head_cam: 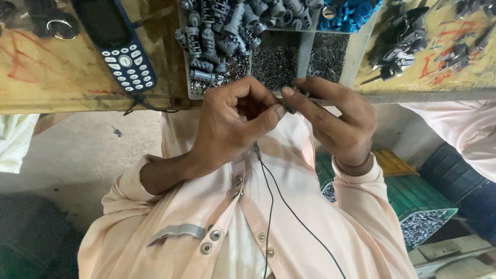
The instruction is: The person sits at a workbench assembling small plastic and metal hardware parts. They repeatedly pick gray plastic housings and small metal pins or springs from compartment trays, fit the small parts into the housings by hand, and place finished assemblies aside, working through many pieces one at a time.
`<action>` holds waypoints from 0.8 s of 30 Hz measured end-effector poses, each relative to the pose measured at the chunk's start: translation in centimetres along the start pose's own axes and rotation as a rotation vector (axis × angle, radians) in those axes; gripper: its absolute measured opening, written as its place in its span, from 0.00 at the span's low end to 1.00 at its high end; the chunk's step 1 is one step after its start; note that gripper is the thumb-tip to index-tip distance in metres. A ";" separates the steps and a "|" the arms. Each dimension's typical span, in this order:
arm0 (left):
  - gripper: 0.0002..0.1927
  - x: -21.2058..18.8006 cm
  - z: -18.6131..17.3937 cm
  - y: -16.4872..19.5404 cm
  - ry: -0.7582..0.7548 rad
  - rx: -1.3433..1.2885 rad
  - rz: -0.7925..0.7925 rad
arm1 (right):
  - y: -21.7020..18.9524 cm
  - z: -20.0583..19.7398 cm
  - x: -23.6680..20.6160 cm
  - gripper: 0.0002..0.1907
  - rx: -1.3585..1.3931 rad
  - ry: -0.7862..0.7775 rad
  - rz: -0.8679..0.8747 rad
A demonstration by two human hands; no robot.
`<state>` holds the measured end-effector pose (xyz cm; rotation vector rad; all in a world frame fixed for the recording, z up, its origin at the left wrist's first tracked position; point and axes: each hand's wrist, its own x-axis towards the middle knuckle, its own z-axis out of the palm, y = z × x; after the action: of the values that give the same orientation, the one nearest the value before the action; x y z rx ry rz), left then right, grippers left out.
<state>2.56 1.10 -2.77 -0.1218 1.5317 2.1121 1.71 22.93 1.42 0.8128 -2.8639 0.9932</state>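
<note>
Black, thread-thin wire (289,212) trails down over a pale peach shirt from a small dark part (289,109) pinched between a worker's two hands just below the table (51,88) edge. The left hand (235,121) is curled, thumb pressed toward the part; the right hand (338,121) nips it between thumb and forefinger. The part looks light and hard, easily dropped, best held by its stiff body rather than by the limp wire, which would likely kink or pull free under a tug. Its exact shape is hidden by the fingers. Above, a divided grey tray (305,51) holds ribbed grey metal pieces (222,31), fine dark pins (276,64) and blue plastic rings (346,13). A blue keypad phone (121,44) lies on the scuffed, red-marked wooden surface.
</note>
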 end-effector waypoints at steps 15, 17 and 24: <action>0.07 0.2 -0.2 0.2 -0.001 0.291 0.453 | 0.2 -2.6 4.7 0.13 0.260 -0.168 0.289; 0.06 0.4 -0.7 0.2 -0.023 0.302 0.472 | 2.8 -2.1 4.7 0.08 -0.186 -0.023 0.208; 0.05 0.9 -1.0 -0.5 -0.081 0.274 0.496 | 7.4 -1.1 3.1 0.07 0.473 0.156 0.530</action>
<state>1.75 0.64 -3.92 0.4818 1.9314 2.1960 -4.62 27.06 -1.43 -0.0602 -2.7870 1.7352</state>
